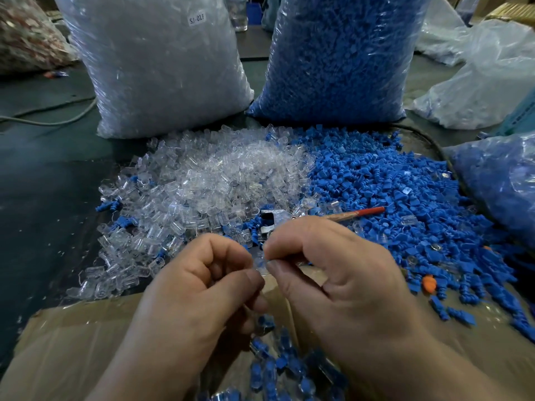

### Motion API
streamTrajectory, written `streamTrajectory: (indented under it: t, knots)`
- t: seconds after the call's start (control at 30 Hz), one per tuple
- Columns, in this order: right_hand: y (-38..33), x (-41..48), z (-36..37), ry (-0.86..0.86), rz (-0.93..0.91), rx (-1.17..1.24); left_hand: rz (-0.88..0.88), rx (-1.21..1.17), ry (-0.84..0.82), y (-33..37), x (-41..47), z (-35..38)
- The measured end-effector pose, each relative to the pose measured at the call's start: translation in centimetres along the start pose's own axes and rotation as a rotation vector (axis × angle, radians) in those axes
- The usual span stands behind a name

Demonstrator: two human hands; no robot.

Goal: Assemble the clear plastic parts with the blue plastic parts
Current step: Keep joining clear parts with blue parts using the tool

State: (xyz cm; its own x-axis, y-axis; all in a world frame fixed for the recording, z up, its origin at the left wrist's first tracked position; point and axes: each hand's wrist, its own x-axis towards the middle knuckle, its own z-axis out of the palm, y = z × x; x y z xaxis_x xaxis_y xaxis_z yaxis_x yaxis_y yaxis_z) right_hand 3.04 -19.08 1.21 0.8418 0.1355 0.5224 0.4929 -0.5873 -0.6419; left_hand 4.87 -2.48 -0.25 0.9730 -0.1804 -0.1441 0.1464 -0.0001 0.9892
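Observation:
A heap of clear plastic parts (pixel 208 175) lies on the table ahead, with a heap of blue plastic parts (pixel 385 183) to its right. My left hand (pixel 197 282) and my right hand (pixel 338 264) meet at the near centre, fingers curled. Between the fingertips of both hands sits a small clear part (pixel 260 263), pinched from each side. Whether a blue part is in it is hidden by my fingers. Below my hands several joined blue-and-clear pieces (pixel 278 363) lie in a cardboard box (pixel 72 342).
A tall bag of clear parts (pixel 156 62) and a bag of blue parts (pixel 341 53) stand behind the heaps. A metal tool with a red handle (pixel 318 218) lies among the parts. Another blue bag (pixel 503 180) is at right; an orange piece (pixel 429 283) lies near it.

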Motion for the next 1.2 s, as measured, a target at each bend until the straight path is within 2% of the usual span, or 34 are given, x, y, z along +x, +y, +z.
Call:
streamTrajectory:
  t: [0.17,0.27,0.53,0.7,0.77,0.83,0.9,0.93,1.07,1.2]
  knots:
    - [0.1,0.0,0.0,0.032,-0.137,-0.024,0.007,-0.107,-0.065,0.2,0.1,-0.2]
    - [-0.2,0.0,0.1,-0.02,-0.209,-0.053,0.041,-0.191,-0.115,0.2,0.0,0.0]
    - [0.0,0.2,-0.3,-0.066,-0.204,-0.124,0.045,-0.239,-0.121,0.5,-0.1,0.1]
    - [0.0,0.2,-0.5,-0.148,-0.272,-0.133,0.093,-0.1,-0.072,0.1,0.0,-0.1]
    - [0.5,0.3,-0.6,-0.201,-0.198,-0.279,0.088,-0.072,-0.013,0.0,0.0,-0.2]
    - [1.4,0.5,-1.2,-0.263,0.0,-0.537,0.09,-0.053,0.007,0.0,0.3,-0.5]
    - [2.7,0.8,-2.3,-0.395,0.226,-0.698,0.095,0.007,0.011,-0.1,0.4,-0.9]
    - [3.4,1.0,-2.8,-0.444,0.276,-0.759,0.1,0.031,0.006,-0.1,0.4,-1.0]
    - [4.1,1.7,-3.4,-0.51,0.296,-0.839,0.101,0.043,0.014,0.2,0.3,-1.1]
    - [4.1,2.1,-3.1,-0.525,0.228,-0.858,0.081,0.023,0.035,0.0,0.4,-1.2]
